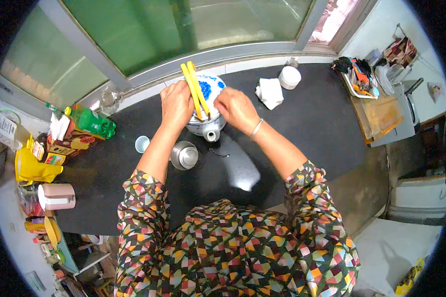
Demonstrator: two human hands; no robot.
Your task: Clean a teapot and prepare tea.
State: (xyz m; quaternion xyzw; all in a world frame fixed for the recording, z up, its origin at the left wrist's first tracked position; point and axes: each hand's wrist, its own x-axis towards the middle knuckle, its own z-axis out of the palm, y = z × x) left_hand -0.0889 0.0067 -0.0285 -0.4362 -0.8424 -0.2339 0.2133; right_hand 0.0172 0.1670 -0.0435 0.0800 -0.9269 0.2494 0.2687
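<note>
A white teapot with blue flowers (205, 91) stands on the dark table near the window, its spout towards me. Its yellow handle (194, 89) runs up over the pot. My left hand (177, 102) is at the pot's left side, beside the handle, with fingers curled and fingertips hidden. At the right side, my right hand (238, 108) has bent fingers against or close to the pot; what they grip cannot be made out. Nearer me are a metal cup (184, 155), a small pale cup (142, 144) and a thin dark curved piece (219, 153).
A folded white cloth (270, 92) and a white round jar (290, 78) lie right of the teapot. On the left are a green bottle (93, 121), a yellow bag (37, 167) and a pink kettle (57, 196). A filled tray (358, 83) sits far right.
</note>
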